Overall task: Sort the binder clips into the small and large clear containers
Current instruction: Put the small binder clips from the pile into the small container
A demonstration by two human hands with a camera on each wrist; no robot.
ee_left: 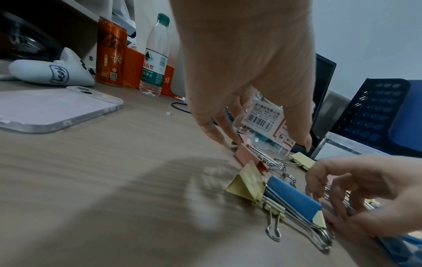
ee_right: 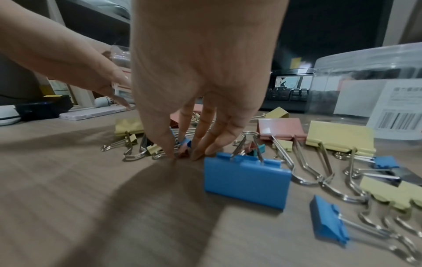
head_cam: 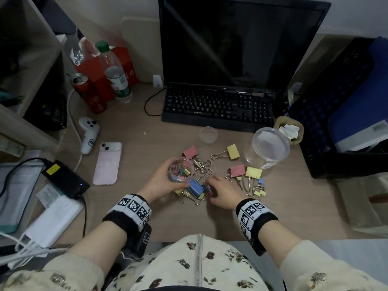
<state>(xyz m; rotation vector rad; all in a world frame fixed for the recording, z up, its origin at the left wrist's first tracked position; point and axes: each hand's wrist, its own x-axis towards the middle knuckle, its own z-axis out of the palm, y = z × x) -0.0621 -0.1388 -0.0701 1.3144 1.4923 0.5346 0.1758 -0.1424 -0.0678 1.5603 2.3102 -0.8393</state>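
Note:
My left hand (head_cam: pixel 175 179) (ee_left: pixel 260 133) grips the small clear container (head_cam: pixel 181 170) (ee_left: pixel 262 115), which holds several small coloured clips, just above the desk. Beside it my right hand (head_cam: pixel 211 191) (ee_right: pixel 184 155) reaches down, thumb and fingertips pinching a small red clip (ee_right: pixel 184 153) on the desk next to a large blue clip (head_cam: pixel 196 186) (ee_left: pixel 294 196). Large pink clips (head_cam: pixel 190 152) and yellow clips (head_cam: pixel 233 151) lie scattered, with small yellow ones (head_cam: pixel 260 193) to the right. The large clear container (head_cam: pixel 266 148) (ee_right: pixel 370 86) stands open at the right.
A clear lid (head_cam: pixel 208 134) lies before the keyboard (head_cam: pixel 218 106) and dark monitor (head_cam: pixel 237 38). A pink phone (head_cam: pixel 107 163), white controller (head_cam: pixel 89 134), can (head_cam: pixel 89 94) and water bottle (head_cam: pixel 115 72) sit to the left. A black crate (head_cam: pixel 336 114) borders the right.

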